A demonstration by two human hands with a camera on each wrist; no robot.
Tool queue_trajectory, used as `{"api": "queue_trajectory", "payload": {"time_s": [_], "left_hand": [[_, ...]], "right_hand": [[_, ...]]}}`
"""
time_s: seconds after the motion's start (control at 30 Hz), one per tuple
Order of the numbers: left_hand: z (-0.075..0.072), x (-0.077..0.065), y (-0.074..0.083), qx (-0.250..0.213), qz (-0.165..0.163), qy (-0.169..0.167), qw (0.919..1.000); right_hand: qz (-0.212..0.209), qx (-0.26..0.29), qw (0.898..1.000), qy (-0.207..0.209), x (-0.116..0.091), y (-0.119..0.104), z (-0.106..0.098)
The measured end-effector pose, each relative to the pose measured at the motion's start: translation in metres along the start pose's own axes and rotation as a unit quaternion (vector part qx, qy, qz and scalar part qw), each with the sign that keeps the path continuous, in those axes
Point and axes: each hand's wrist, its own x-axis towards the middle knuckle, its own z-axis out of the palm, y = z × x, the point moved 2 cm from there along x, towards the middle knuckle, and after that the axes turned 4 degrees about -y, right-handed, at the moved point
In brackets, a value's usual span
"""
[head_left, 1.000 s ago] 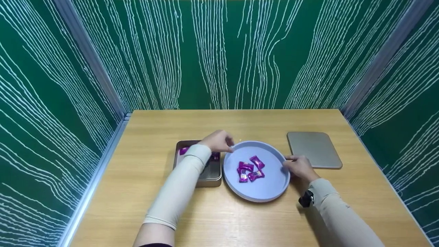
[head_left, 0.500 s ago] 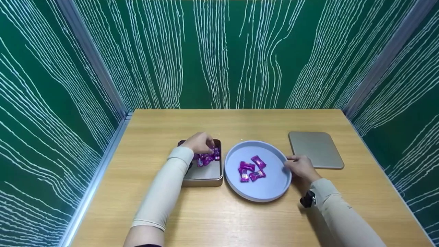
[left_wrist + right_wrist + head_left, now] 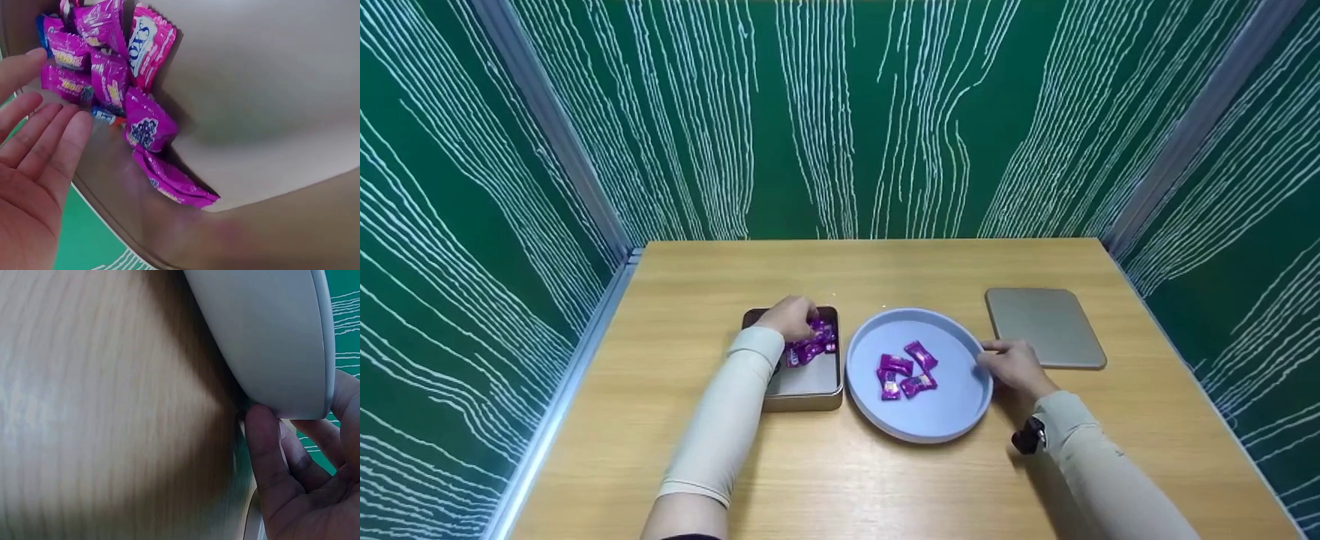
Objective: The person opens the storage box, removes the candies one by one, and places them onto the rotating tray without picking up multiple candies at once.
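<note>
My left hand (image 3: pixel 793 317) reaches into the open metal tin (image 3: pixel 804 402), over its far end. In the left wrist view the fingers (image 3: pixel 73 132) lie nearly straight beside a pile of purple-wrapped candies (image 3: pixel 111 84), with no candy pinched between them. A pink-wrapped candy (image 3: pixel 149 48) leans against that pile. To the right of the tin stands a round, pale blue tray (image 3: pixel 960 397) holding several purple candies (image 3: pixel 919 384). My right hand (image 3: pixel 1018 367) grips the tray's right rim; its thumb (image 3: pixel 262 433) presses the outer wall low down.
A flat metal lid (image 3: pixel 1046 328) lies on the wooden table (image 3: pixel 840 480) behind my right hand. Green walls (image 3: pixel 802 120) with white streaks border the table at the back and both sides. The tin and the tray stand almost side by side.
My left hand has moved left from the tray's rim back to the tin and reached down to the candies there. The right hand keeps its hold on the tray.
</note>
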Motion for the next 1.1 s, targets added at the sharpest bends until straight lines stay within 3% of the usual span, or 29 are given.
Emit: {"api": "queue_trajectory", "payload": {"time_s": [0.2, 0.57, 0.83, 1.1], "left_hand": [[0.007, 0.001, 0.006, 0.015, -0.019, -0.003, 0.9997], [0.013, 0.000, 0.008, 0.016, 0.002, -0.016, 0.9997], [0.007, -0.001, 0.004, -0.007, 0.019, -0.031, 0.9993], [-0.010, -0.005, 0.011, -0.023, 0.045, -0.008, 0.9987]], "right_hand": [[-0.014, -0.019, 1.000, 0.012, -0.002, -0.001, 0.001], [0.008, -0.006, 1.000, 0.001, -0.003, -0.002, 0.000], [0.010, 0.004, 1.000, -0.005, -0.001, -0.001, 0.000], [-0.005, -0.008, 1.000, 0.006, -0.002, -0.002, 0.000]]}}
